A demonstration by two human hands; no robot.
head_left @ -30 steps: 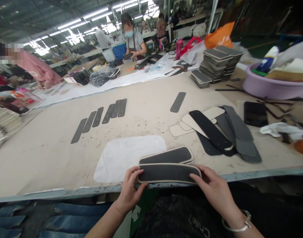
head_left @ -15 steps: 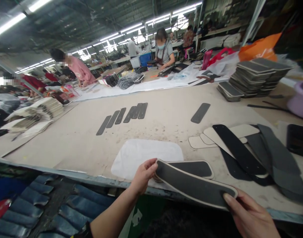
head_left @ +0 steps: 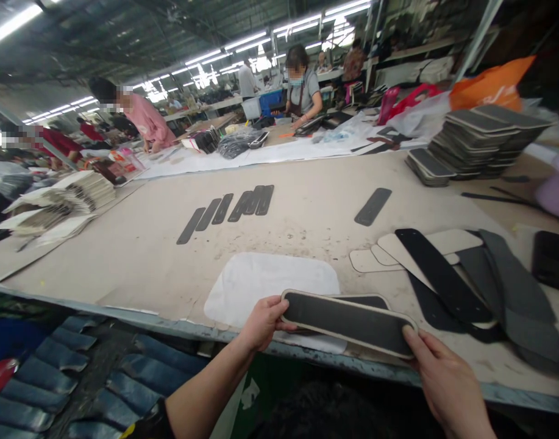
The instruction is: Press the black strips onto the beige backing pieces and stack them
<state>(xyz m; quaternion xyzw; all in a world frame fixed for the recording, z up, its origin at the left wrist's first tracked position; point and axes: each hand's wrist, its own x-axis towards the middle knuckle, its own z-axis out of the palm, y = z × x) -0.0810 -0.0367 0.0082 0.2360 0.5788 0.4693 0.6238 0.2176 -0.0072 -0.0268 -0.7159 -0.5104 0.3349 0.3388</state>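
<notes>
A long dark strip with a pale edge [head_left: 347,323] is stretched between my two hands above the table's front edge. My left hand [head_left: 266,320] pinches its left end, and my right hand [head_left: 437,360] grips the right end with the thumb on top. Behind it, partly covered, lies another dark strip [head_left: 373,300]. A white sheet with rounded corners [head_left: 270,280] rests on the table beyond my left hand. To the right, long black, grey and cream pieces [head_left: 444,274] overlap in a loose pile.
Several small dark pieces [head_left: 219,210] lie mid-table, with a single one [head_left: 373,206] farther right. Stacked dark pieces [head_left: 475,143] stand at the back right, near a purple tub [head_left: 556,189]. Cream stacks [head_left: 69,204] sit at left. People work across the table.
The strip between my hands has flattened from a bowed shape to nearly straight. My right hand has moved slightly left and up, nearer to my left hand.
</notes>
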